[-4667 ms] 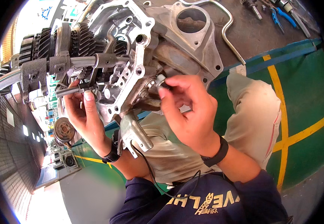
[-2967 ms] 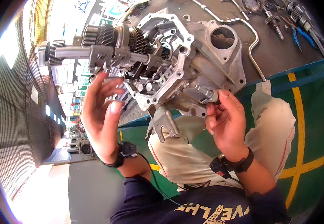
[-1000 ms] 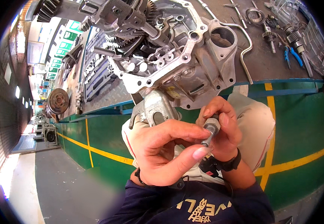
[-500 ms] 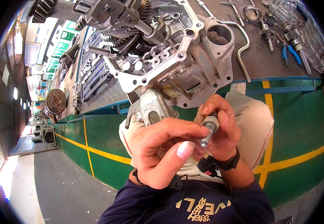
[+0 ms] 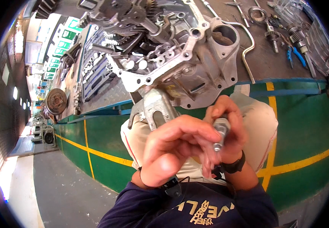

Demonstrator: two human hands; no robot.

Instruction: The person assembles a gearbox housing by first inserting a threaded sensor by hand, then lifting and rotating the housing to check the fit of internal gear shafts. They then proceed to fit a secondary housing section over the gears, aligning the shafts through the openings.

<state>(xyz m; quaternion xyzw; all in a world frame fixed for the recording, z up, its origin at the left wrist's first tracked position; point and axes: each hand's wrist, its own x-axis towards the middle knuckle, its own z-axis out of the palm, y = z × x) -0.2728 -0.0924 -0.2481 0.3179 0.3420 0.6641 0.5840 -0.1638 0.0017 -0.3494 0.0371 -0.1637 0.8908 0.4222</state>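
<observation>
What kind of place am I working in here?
Most likely a vehicle repair or training workshop: an opened gearbox housing with bare gears sits on a metal workbench, pliers lie nearby, and the floor has painted lane markings.

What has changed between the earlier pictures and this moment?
Both hands have left the gearbox housing and come down in front of the lap. The right hand now grips a small metal bolt-like part, and the left hand has closed in on it with its fingers. The housing stays on its stand, and the tools remain on the bench.
</observation>
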